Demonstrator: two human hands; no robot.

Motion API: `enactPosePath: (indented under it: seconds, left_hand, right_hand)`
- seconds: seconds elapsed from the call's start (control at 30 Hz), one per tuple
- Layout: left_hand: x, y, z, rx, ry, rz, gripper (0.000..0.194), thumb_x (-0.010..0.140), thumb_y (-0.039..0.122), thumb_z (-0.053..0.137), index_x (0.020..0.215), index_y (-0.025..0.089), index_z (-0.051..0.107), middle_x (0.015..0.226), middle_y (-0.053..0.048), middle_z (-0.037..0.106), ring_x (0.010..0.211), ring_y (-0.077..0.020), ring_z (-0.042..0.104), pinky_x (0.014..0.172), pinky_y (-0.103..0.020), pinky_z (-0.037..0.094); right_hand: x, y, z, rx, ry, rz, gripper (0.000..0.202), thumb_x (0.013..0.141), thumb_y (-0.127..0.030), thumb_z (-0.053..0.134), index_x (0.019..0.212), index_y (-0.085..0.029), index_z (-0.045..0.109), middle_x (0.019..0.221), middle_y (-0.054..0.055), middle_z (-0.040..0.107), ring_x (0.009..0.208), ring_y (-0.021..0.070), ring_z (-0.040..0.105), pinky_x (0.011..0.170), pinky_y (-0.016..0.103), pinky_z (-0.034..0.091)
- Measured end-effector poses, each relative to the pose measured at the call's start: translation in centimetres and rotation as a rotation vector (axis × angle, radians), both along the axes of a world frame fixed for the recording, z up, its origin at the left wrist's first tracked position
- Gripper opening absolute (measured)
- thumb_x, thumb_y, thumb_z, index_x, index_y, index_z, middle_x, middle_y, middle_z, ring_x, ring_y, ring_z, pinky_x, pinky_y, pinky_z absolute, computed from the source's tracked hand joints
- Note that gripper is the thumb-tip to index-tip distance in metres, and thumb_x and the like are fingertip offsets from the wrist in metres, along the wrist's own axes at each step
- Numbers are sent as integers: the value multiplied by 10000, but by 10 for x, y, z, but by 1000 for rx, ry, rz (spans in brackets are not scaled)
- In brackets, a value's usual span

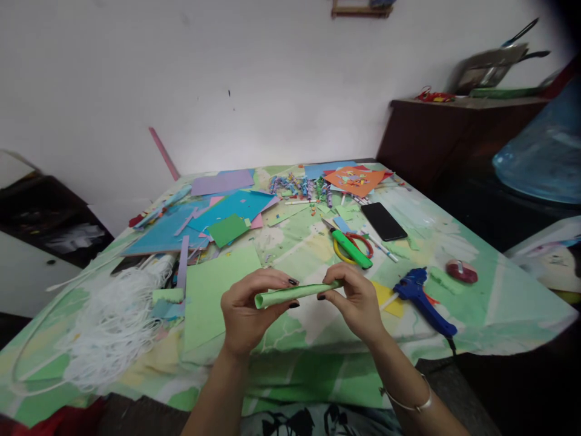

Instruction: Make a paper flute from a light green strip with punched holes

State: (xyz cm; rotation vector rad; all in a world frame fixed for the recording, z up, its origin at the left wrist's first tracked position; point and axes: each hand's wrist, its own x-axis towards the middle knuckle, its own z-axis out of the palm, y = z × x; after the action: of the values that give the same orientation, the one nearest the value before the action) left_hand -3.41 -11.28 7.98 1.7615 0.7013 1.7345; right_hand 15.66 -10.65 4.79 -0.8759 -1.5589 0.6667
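pinched at both ends, a rolled green paper tube (295, 293) is held in the air just above the near edge of the surface (499, 303), roughly level and slightly raised toward the right. the wider open end is clamped by the left hand (247, 312), thumb above and fingers curled beneath, while the narrower end is closed upon by the fingertips of the right hand (356, 303), so both grips are shut on the paper. the tube is judged to be very light, soft and easily crushed; it would be best taken near the ends with a gentle pinch, since a hard squeeze at the middle would likely flatten it and a loosened hold would likely let it unroll. to the far left a tangle of white strips (113, 321) is seen, with a flat green sheet (213, 290) lying just left of the hands and blue card (181, 224) further back. behind the hands a green-handled cutter (351, 248) rests across red and yellow scissors (358, 242), with a black phone (384, 221) and an orange sheet (354, 178) beyond. to the right a blue glue gun (422, 300) lies near a small red tape roll (460, 270).
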Motion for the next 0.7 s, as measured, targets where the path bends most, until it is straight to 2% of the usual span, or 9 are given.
enactPosePath:
  seconds: [0.1, 0.17, 0.33, 0.47, 0.6, 0.7]
  left_hand:
    - [1, 2, 2, -15, -36, -95, 294, 629, -31, 729, 825, 184, 684, 750, -20, 678, 730, -193, 657, 627, -337, 557]
    - [1, 2, 2, -15, -29, -106, 294, 634, -35, 725, 826, 182, 682, 751, -25, 674, 736, -193, 653, 628, -335, 555]
    - [3, -1, 5, 35, 37, -42, 364, 606, -25, 753, 896, 180, 675, 848, -45, 649, 784, -182, 640, 638, -303, 553]
    - [6, -1, 7, 60, 61, -47, 300, 621, -26, 740, 835, 167, 657, 791, -29, 623, 760, -163, 617, 666, -306, 527]
    - [9, 1, 1, -10, 76, -25, 271, 633, -11, 740, 820, 168, 658, 767, -28, 637, 752, -155, 603, 672, -292, 499]
    - [12, 9, -4, -108, 62, 39, 307, 642, 35, 752, 893, 191, 668, 805, -23, 644, 768, -143, 603, 712, -277, 503]
  right_hand:
    - [1, 0, -1, 1, 5, 8, 112, 750, -161, 693, 770, -195, 588, 772, 7, 557, 756, 154, 525, 686, 290, 408]
    - [0, 1, -3, -6, 16, 7, 115, 746, -157, 695, 764, -197, 588, 765, 3, 555, 754, 153, 523, 685, 287, 405]
    - [-1, 2, -8, -65, 59, 32, 142, 712, -131, 711, 752, -198, 592, 765, -3, 560, 739, 147, 521, 670, 275, 409]
    - [-2, 3, -11, -163, 22, 85, 104, 708, -146, 714, 746, -186, 625, 751, 3, 598, 730, 150, 550, 695, 282, 432]
    - [-7, 4, -19, -268, 6, 113, 66, 706, -153, 702, 738, -175, 649, 757, 18, 643, 757, 169, 603, 740, 303, 479]
    - [-15, 6, -28, -367, 76, 150, 88, 683, -157, 702, 747, -172, 643, 745, 12, 649, 724, 171, 639, 715, 306, 535]
